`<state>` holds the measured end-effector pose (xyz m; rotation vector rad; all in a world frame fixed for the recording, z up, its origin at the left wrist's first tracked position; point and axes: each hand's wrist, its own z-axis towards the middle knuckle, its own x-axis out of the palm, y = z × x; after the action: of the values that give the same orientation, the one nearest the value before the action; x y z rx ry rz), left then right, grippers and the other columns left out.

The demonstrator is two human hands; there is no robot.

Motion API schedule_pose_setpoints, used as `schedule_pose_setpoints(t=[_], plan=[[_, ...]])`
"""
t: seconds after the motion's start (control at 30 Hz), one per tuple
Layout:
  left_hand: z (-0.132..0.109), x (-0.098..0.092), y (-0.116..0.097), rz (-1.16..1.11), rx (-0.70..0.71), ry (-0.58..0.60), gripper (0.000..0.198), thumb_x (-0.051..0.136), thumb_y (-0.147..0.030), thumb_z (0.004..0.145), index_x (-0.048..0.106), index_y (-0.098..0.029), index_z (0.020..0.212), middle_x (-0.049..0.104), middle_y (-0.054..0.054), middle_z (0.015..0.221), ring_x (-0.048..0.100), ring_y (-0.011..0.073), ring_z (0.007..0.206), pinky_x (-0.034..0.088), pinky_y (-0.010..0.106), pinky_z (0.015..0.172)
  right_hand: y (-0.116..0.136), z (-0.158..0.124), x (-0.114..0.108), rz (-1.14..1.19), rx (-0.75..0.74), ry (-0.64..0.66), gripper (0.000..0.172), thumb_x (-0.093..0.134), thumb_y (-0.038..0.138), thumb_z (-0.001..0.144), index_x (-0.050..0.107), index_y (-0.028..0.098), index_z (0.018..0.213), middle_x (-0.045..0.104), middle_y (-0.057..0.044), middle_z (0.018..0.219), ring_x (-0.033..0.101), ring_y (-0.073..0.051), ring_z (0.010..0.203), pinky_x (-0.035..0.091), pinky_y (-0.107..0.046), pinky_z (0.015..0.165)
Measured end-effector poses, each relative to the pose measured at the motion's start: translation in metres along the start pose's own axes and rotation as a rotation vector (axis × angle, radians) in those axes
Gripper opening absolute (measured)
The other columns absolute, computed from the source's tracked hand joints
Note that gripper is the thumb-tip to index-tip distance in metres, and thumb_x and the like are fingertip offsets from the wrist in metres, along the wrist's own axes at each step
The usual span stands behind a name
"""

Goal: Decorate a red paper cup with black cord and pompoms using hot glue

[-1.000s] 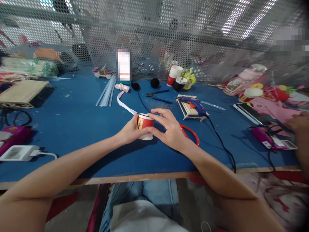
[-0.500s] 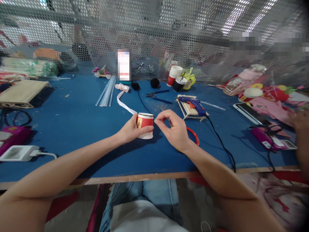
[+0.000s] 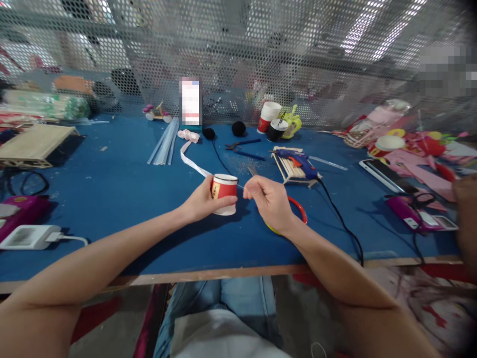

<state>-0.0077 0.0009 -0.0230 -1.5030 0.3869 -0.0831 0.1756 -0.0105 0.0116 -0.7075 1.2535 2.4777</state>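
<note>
My left hand (image 3: 203, 201) is wrapped round a red and white paper cup (image 3: 226, 190), its thumb across the front. A dark line runs round the cup's rim. To the cup's right, my right hand (image 3: 270, 201) is closed, fingertips pinched together. Between the cup and those fingertips stretches a thin pale strand (image 3: 240, 187). Black yarn (image 3: 221, 160) trails from a small black ball (image 3: 208, 133) to the cup. A white ribbon (image 3: 194, 163) reaches behind my left hand. Scissors with a red handle (image 3: 300, 209) lie partly hidden under my right hand.
A blue glue gun (image 3: 306, 166) rests on a small stick rack (image 3: 286, 171), its cord reaching the front edge. Behind are pliers (image 3: 246, 148), glue sticks (image 3: 164, 144), a phone (image 3: 191, 102) and stacked cups (image 3: 270, 112). A co-worker's arm (image 3: 465, 214) is at right.
My right hand has drawn slightly away from the cup and turned, its fingers curling more tightly. A pale strand now shows between them. The left hand and cup stay nearly still.
</note>
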Motion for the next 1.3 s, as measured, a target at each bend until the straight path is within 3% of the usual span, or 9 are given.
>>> schedule_pose_setpoints(t=[0.27,0.43,0.53,0.67,0.77,0.83,0.93,1.03,1.3], plan=[[-0.001,-0.001,0.002,0.199,0.104,-0.085,0.062,0.073,-0.049,0.063,0.041,-0.016,0.106,0.06,0.007,0.098,0.058,0.0189,0.086,0.048,0.033,0.074,-0.003,0.001,0.01,0.323,0.322,0.07,0.028,0.067,0.041,0.074,0.051,0.018,0.076,0.058,0.002,0.062,0.056,-0.01,0.054,0.047,-0.024,0.051],[0.0,-0.001,0.003,0.195,0.154,-0.129,0.064,0.075,-0.045,0.062,0.04,-0.017,0.107,0.06,0.008,0.102,0.06,0.0212,0.093,0.048,0.036,0.081,0.001,0.001,0.01,0.273,0.322,0.112,0.021,0.064,0.036,0.077,0.057,0.017,0.079,0.057,0.002,0.061,0.054,-0.008,0.051,0.044,-0.021,0.047],[0.003,-0.002,0.004,0.13,0.158,-0.139,0.066,0.077,-0.041,0.059,0.04,-0.017,0.107,0.06,0.007,0.102,0.059,0.0212,0.094,0.048,0.037,0.083,0.007,0.0,0.002,0.206,0.274,0.283,0.019,0.059,0.035,0.082,0.061,0.016,0.079,0.059,0.001,0.064,0.053,-0.008,0.052,0.042,-0.021,0.049],[0.006,-0.004,0.003,-0.061,0.11,-0.118,0.069,0.081,-0.035,0.054,0.042,-0.016,0.108,0.061,0.007,0.102,0.06,0.0205,0.093,0.048,0.037,0.085,0.012,0.002,-0.01,0.255,0.292,0.583,0.032,0.052,0.043,0.086,0.059,0.016,0.07,0.049,0.005,0.046,0.046,-0.007,0.042,0.038,-0.021,0.044],[0.008,-0.006,0.004,-0.209,0.125,-0.065,0.067,0.082,-0.031,0.055,0.046,-0.016,0.11,0.061,0.007,0.105,0.059,0.0202,0.096,0.047,0.037,0.088,0.005,0.006,-0.015,0.148,0.252,0.344,0.038,0.054,0.05,0.083,0.056,0.016,0.067,0.051,0.003,0.05,0.048,-0.008,0.046,0.039,-0.022,0.046],[0.008,-0.006,0.006,-0.27,0.157,-0.024,0.066,0.081,-0.03,0.057,0.048,-0.018,0.112,0.061,0.007,0.109,0.059,0.0205,0.1,0.046,0.036,0.09,-0.003,0.009,-0.014,0.025,0.222,0.166,0.036,0.064,0.051,0.075,0.059,0.016,0.079,0.063,-0.003,0.07,0.057,-0.012,0.061,0.045,-0.025,0.054],[0.007,-0.006,0.005,-0.306,0.186,0.027,0.07,0.082,-0.03,0.056,0.048,-0.021,0.116,0.06,0.007,0.113,0.058,0.0215,0.103,0.047,0.035,0.088,-0.011,0.01,-0.011,-0.019,0.207,0.261,0.051,0.07,0.05,0.068,0.057,0.016,0.104,0.065,-0.011,0.101,0.062,-0.019,0.085,0.051,-0.033,0.069],[0.004,-0.007,-0.001,-0.278,0.176,0.053,0.074,0.083,-0.028,0.052,0.047,-0.021,0.116,0.059,0.008,0.112,0.057,0.0225,0.104,0.046,0.035,0.089,-0.011,0.01,-0.009,0.009,0.196,0.414,0.059,0.07,0.051,0.069,0.053,0.018,0.115,0.064,-0.01,0.107,0.062,-0.021,0.09,0.051,-0.036,0.075],[0.008,-0.018,-0.003,-0.116,0.244,0.126,0.071,0.079,-0.025,0.06,0.04,-0.022,0.119,0.049,0.009,0.123,0.052,0.0204,0.111,0.042,0.034,0.095,-0.016,0.009,-0.01,-0.434,0.07,0.303,0.051,0.071,0.04,0.068,0.053,0.014,0.109,0.059,-0.013,0.106,0.057,-0.028,0.098,0.047,-0.043,0.081]])
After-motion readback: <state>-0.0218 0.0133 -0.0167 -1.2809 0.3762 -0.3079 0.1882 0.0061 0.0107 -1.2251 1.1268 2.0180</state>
